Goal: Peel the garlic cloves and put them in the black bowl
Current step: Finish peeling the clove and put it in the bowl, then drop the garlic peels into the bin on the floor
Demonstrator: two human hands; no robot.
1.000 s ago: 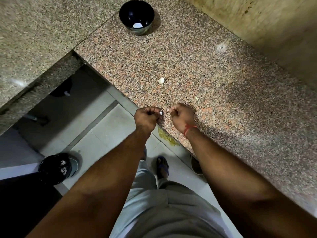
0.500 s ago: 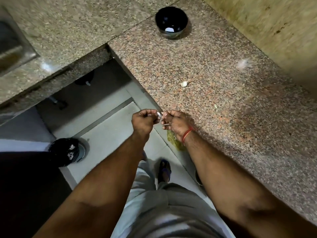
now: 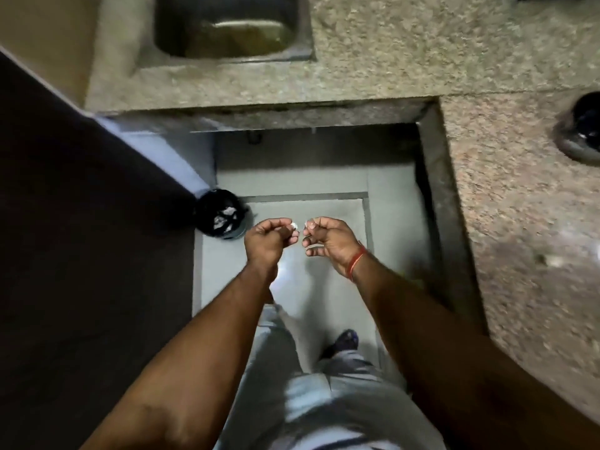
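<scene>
A: What are the hands doing?

B: Both are raised over the floor (image 3: 324, 287), away from the desk (image 3: 503, 222). The left hand (image 3: 268, 240) has its fingers (image 3: 293, 234) curled, pinching a small white clove (image 3: 293, 226) at the tips. The right hand (image 3: 328, 237) sits just beside it, its fingers (image 3: 308, 226) curled too, nipping what looks like a pale scrap of skin. It is too small to be sure.

A: Do the hands touch?

B: No. A narrow gap lies between the two sets of fingertips.

A: Where is the bowl?

B: The bowl (image 3: 581, 131) is far to the right of the fingers and beyond them, at the picture's edge on the desk. It is blurred, so its contents cannot be read.

A: Anything else nearby?

B: A black bin (image 3: 220, 219) stands on the floor just left of the left hand, with pale scraps inside. A steel sink (image 3: 227, 27) is set in the counter well beyond the fingers.

A: Which step is this?

B: Peeling, I judge, probably with the skin coming off over the bin side of the room.

A: And next?

B: Likely the skin needs dropping into the bin. Then the bare clove has to travel right, across the desk edge, to be let go over the bowl. If any skin clings, more picking comes first.
</scene>
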